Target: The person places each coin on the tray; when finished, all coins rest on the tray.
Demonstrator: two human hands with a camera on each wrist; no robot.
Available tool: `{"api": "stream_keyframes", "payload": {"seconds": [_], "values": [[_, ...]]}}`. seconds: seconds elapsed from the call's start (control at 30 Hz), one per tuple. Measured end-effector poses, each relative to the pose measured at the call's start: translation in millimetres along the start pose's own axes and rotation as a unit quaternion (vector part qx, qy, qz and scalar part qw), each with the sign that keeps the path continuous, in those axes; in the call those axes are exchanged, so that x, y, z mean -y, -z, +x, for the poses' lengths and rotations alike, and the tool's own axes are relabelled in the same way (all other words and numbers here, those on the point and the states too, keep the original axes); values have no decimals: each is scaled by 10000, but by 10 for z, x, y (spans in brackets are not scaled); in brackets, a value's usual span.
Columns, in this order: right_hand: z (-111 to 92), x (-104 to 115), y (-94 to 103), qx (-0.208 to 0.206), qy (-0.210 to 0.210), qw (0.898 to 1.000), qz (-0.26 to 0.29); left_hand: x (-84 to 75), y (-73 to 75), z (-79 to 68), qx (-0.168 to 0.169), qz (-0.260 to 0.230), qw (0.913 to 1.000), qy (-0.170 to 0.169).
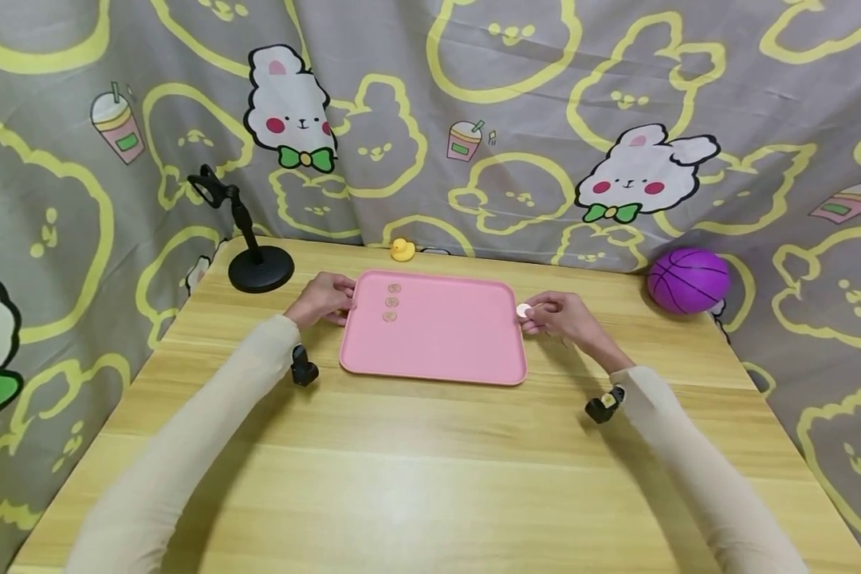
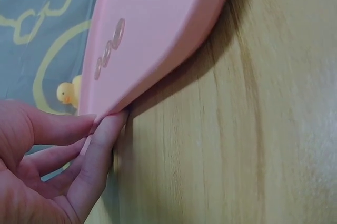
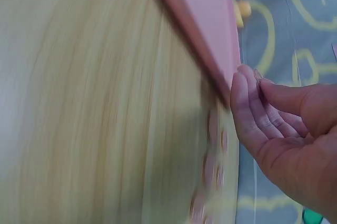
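Observation:
A pink rectangular tray (image 1: 452,339) lies on the wooden table. Three round coins (image 1: 391,302) form a column on its left part. My left hand (image 1: 324,298) pinches the tray's left rim between thumb and fingers, as the left wrist view also shows. At the tray's right edge, my right hand (image 1: 563,316) pinches another coin (image 1: 522,311) between thumb and fingertips; it looks pale in the head view and nearly edge-on in the right wrist view. Several more coins (image 3: 209,170) lie on the table by the right hand, blurred and mostly hidden behind it in the head view.
Behind the tray sits a yellow toy duck (image 1: 402,250). A black stand (image 1: 261,269) with a clamp is at the back left, and a purple basketball (image 1: 689,281) at the back right. A patterned curtain (image 1: 416,119) hangs along the table's far edge.

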State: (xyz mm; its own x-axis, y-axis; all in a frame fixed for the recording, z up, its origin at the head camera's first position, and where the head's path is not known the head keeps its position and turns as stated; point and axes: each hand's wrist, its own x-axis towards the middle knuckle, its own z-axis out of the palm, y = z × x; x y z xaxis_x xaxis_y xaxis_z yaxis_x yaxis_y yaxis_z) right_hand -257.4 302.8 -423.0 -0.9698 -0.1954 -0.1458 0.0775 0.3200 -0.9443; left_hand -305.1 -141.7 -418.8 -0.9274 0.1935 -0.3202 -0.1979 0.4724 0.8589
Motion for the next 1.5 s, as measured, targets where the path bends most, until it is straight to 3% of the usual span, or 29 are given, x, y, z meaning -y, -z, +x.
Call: {"api": "stream_keyframes", "payload": {"seconds": [0.2,0.33,0.63,0.77,0.93,1.17,1.33,1.5], "values": [[150,152,-430,238,71,9996,-143,17,51,-44,130,-366,9992,39],[238,277,-726,514,-42,9979,390,-7,78,-74,218,-592,9980,60],[378,421,-1335,1215,-260,9915,379,-1,-12,-61,-27,-105,9999,-37],[442,442,-1539,1311,-245,9903,386,12,-25,-76,-16,-153,9999,-79],[528,461,-1726,1235,-321,9914,281,-13,-36,-64,-17,-58,10000,-27],[597,551,-1856,1139,-154,9925,-425,-33,-35,-30,-39,67,9999,-150],[619,656,-1934,1067,-126,9882,-1096,-33,-37,-14,-33,50,9999,-128],[631,699,-2046,1221,-148,9834,-1334,-31,-50,-28,-34,115,9999,-103]]}}
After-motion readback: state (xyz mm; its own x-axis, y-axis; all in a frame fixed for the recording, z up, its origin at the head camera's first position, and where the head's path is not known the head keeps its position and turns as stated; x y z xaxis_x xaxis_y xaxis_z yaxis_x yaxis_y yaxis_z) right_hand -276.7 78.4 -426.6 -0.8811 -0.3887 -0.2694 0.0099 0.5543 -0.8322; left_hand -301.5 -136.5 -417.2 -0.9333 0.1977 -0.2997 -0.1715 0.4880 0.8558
